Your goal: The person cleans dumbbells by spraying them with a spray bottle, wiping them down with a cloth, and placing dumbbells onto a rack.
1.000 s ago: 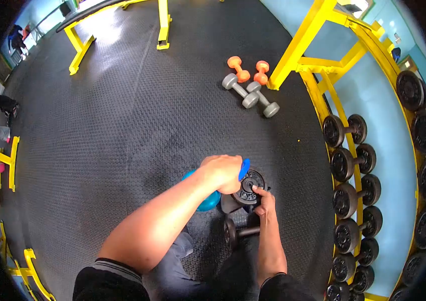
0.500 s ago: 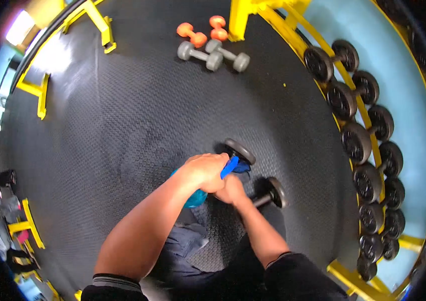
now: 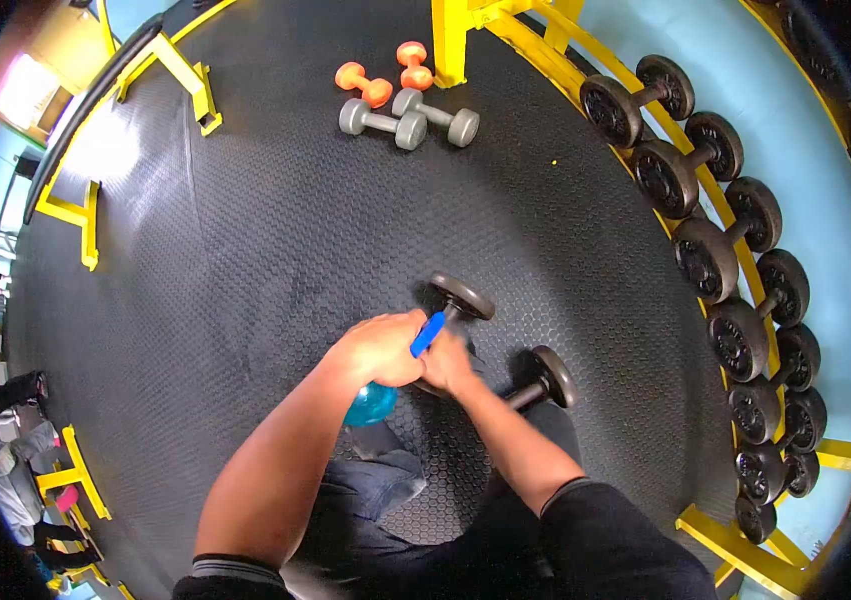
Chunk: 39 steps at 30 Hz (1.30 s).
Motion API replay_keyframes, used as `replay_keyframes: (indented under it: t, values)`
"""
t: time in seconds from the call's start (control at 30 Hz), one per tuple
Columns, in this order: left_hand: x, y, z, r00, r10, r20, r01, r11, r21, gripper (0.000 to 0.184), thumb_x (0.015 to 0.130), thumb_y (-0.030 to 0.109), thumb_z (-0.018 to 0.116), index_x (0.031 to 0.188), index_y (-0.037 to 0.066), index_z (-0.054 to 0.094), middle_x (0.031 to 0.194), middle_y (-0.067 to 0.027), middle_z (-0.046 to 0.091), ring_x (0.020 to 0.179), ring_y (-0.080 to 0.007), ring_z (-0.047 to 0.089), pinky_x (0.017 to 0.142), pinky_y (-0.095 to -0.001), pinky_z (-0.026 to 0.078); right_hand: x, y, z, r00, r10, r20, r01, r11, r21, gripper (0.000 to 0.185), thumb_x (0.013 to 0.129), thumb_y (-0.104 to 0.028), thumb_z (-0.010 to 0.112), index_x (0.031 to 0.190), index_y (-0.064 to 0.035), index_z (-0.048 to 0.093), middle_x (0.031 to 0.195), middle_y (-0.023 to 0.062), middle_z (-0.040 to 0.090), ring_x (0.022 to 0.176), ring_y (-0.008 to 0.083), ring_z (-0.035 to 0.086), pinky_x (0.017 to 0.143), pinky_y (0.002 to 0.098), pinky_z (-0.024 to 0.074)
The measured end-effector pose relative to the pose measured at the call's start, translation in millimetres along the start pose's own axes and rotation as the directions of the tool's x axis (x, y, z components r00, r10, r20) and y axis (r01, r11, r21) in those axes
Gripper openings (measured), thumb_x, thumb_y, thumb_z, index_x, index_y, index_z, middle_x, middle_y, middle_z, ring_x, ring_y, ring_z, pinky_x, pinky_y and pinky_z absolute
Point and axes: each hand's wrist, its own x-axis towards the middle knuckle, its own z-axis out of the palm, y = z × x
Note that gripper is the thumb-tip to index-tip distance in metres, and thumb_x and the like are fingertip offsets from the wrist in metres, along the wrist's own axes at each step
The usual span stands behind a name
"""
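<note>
My left hand (image 3: 383, 345) is closed around the teal spray bottle (image 3: 372, 404); a blue piece (image 3: 427, 335) sticks out at its knuckles. Right beside it, my right hand (image 3: 447, 362) is closed and slightly blurred at the near end of a black dumbbell (image 3: 462, 296), whose far plate stands up beyond the hands. What its fingers grip is mostly hidden. Another black dumbbell (image 3: 553, 377) lies on the floor to the right, by my leg.
Two orange dumbbells (image 3: 363, 85) and two grey dumbbells (image 3: 382, 124) lie on the black mat (image 3: 275, 230). A yellow rack (image 3: 452, 45) of black dumbbells (image 3: 707, 260) runs along the right. A yellow-framed bench (image 3: 185, 75) stands at the upper left. People are at the far left.
The view has turned toward the rack. My right hand has left the plate's face and moved close beside my left hand. The dumbbell near my hands now shows its far plate edge-on.
</note>
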Motion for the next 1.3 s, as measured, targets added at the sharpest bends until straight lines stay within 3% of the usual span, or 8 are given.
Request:
replay_keyframes:
  t: [0.13,0.37,0.43,0.77,0.87,1.0,1.1,1.3]
  values:
    - [-5,-2,10,1.0,0.017,-0.003,-0.017,0.999,-0.045,0.042,0.073,0.021,0.065,0.11,0.005,0.053,0.104,-0.0206,0.063,0.102,-0.0387,0.059,0.086,-0.0466,0.046,5,-23,-24,0.987,-0.133,0.088,0.159,0.872,-0.464,0.046,0.094,-0.041,0.039,0.127,-0.0143,0.056,0.138,0.0163,0.046,0.125,0.0353,0.045,0.106,0.0497,0.0315]
    - [4,-9,10,0.999,-0.043,0.025,0.043,0.999,0.016,0.04,0.073,0.019,0.063,0.109,0.005,0.053,0.103,-0.0208,0.063,0.101,-0.0392,0.059,0.085,-0.0465,0.047,-25,-24,-39,0.971,0.077,0.228,-0.116,0.98,0.159,0.037,0.086,-0.034,0.056,0.115,-0.0118,0.064,0.131,0.0161,0.053,0.117,0.0354,0.052,0.098,0.044,0.0413]
    - [0,-2,5,0.999,-0.026,0.024,0.026,1.0,0.015,0.038,0.073,0.019,0.063,0.106,0.003,0.053,0.103,-0.0216,0.063,0.101,-0.0397,0.059,0.085,-0.0467,0.047,-7,-2,-32,0.964,-0.159,-0.212,0.161,0.987,-0.01,0.036,0.084,-0.034,0.059,0.111,-0.0105,0.065,0.131,0.0176,0.053,0.117,0.0335,0.053,0.097,0.0451,0.0403]
    - [4,-1,7,1.0,-0.02,0.008,0.02,1.0,0.005,0.037,0.073,0.018,0.064,0.105,0.002,0.053,0.099,-0.022,0.063,0.1,-0.0393,0.059,0.085,-0.0472,0.047,-24,9,-11,0.984,0.078,0.159,-0.127,0.936,0.328,0.033,0.087,-0.031,0.057,0.104,-0.0058,0.067,0.117,0.015,0.062,0.106,0.0333,0.059,0.09,0.043,0.0462]
    - [2,1,4,0.998,-0.038,0.047,0.039,0.999,-0.003,0.036,0.073,0.018,0.064,0.104,0.003,0.053,0.1,-0.0219,0.063,0.1,-0.0396,0.059,0.085,-0.0472,0.047,-30,-19,-35,0.952,-0.272,-0.138,0.256,0.959,-0.124,0.028,0.082,-0.023,0.058,0.102,-0.0046,0.067,0.114,0.0151,0.062,0.105,0.0293,0.06,0.094,0.0434,0.0436]
    - [-1,-1,3,1.0,-0.017,-0.003,0.017,1.0,0.021,0.035,0.073,0.018,0.063,0.103,0.003,0.053,0.1,-0.0215,0.064,0.1,-0.0391,0.06,0.085,-0.0478,0.047,18,-38,-50,0.813,-0.571,0.113,0.437,0.47,-0.767,0.038,0.089,-0.03,0.046,0.113,-0.005,0.064,0.131,0.0122,0.054,0.12,0.0281,0.05,0.111,0.0486,0.0243]
    - [-9,10,-9,0.997,-0.075,0.013,0.075,0.997,-0.001,0.035,0.073,0.017,0.062,0.104,0.003,0.054,0.101,-0.0212,0.064,0.101,-0.0384,0.06,0.085,-0.0481,0.047,66,-46,-44,0.736,0.1,0.67,0.677,-0.14,-0.723,0.049,0.094,-0.041,0.036,0.129,-0.013,0.057,0.141,0.0049,0.047,0.133,0.0239,0.036,0.114,0.0461,0.0122]
    - [-14,13,-13,0.995,-0.097,0.038,0.099,0.994,-0.036,0.033,0.072,0.01,0.06,0.104,0.003,0.057,0.102,-0.0224,0.065,0.099,-0.0377,0.062,0.085,-0.0482,0.049,94,-70,-8,0.72,0.305,0.623,0.679,-0.122,-0.724,0.048,0.094,-0.041,0.04,0.133,-0.0154,0.053,0.138,0.0036,0.05,0.13,0.0222,0.041,0.11,0.0468,0.0176]
